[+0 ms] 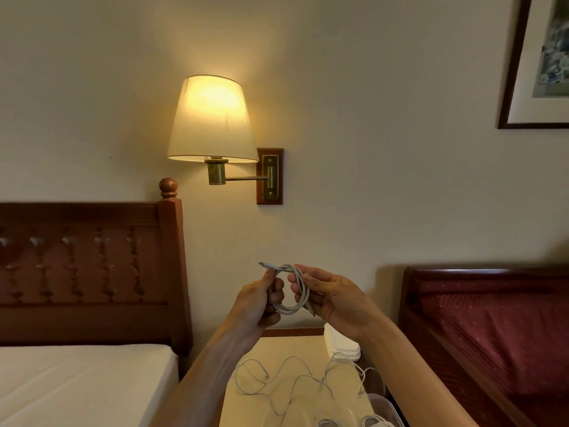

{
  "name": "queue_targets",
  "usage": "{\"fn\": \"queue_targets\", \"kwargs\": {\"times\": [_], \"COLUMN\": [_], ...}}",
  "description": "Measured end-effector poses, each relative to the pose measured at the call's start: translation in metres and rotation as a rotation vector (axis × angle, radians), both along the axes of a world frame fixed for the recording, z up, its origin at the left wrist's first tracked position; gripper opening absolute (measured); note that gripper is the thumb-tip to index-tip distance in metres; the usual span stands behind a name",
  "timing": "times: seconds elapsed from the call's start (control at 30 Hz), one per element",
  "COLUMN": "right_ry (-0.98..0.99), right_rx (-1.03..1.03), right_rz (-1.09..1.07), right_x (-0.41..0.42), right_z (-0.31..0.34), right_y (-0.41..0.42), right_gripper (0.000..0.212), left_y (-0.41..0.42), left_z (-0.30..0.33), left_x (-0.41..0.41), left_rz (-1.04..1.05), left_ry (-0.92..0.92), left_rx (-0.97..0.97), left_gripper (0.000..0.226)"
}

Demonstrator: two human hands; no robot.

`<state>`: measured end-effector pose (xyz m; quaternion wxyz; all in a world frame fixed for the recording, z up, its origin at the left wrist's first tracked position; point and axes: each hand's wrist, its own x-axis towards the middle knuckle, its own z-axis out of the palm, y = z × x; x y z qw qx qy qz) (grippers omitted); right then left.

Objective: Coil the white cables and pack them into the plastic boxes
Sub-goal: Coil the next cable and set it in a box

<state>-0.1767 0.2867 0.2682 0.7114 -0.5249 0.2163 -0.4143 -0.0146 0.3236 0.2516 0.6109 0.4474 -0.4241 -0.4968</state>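
Coil [292, 289]: white cable wound in loops, held up between both hands above the worktop [308, 349].
Left hand [261, 298]: fingers curled round the coil's left side — plug end sticks out above the thumb.
Right hand [332, 298]: fingers pinch the coil's right side.
Loose cables [286, 380]: tangled on the worktop.
Box [383, 406]: clear plastic, at the worktop's near right edge — coils inside.

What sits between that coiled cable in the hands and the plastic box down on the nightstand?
Mostly open air. The coiled cable, held by the left hand and right hand, hangs above the nightstand. Loose white cables sprawl there beside the plastic box, which already holds coiled cables.
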Motion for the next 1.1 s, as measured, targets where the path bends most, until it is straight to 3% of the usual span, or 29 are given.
{"fn": "queue_targets", "kwargs": {"times": [0.1,0.2,0.27,0.37,0.47,0.63,0.73,0.8,0.87,1.0,1.1], "right_ry": [-0.008,0.033,0.163,0.437,0.755,1.250,1.368,1.424,1.381,1.198,1.261], "right_rx": [0.054,0.093,0.059,-0.026,-0.362,-1.031,-1.062,-1.013,-1.029,-1.165,-1.120], "right_rz": [-0.034,-0.098,-0.175,-0.280,-0.389,-0.219,-0.141,-0.044,-0.062,-0.299,-0.275], "right_x": [0.001,0.003,0.004,0.014,0.028,0.044,0.047,0.047,0.046,0.046,0.055], "right_z": [-0.023,-0.063,-0.098,-0.162,-0.226,-0.311,-0.339,-0.346,-0.348,-0.353,-0.349], "right_y": [-0.006,-0.010,-0.008,0.003,0.014,0.023,0.020,0.016,0.015,0.017,0.018], "right_gripper": [0.025,0.025,0.022,0.024,0.027,0.022,0.043,0.040,0.029,0.025,0.052], "left_y": [-0.004,-0.017,-0.017,0.001,0.024,0.039,0.036,0.036,0.037,0.038,0.037], "left_z": [-0.028,-0.092,-0.149,-0.247,-0.317,-0.373,-0.381,-0.387,-0.394,-0.395,-0.390], "left_x": [0.010,0.030,0.043,0.059,0.066,0.073,0.076,0.077,0.078,0.075,0.075], "left_rz": [-0.050,0.122,0.256,0.298,0.228,-0.042,-0.067,-0.071,-0.061,-0.041,-0.026], "left_ry": [0.060,-0.027,-0.253,-0.755,-0.991,-1.303,-1.362,-1.373,-1.391,-1.365,-1.321], "left_rx": [0.058,0.199,0.302,0.396,0.360,0.399,0.402,0.378,0.362,0.382,0.380], "left_gripper": [0.061,0.052,0.040,0.029,0.030,0.057,0.067,0.090,0.096,0.081,0.059]}}
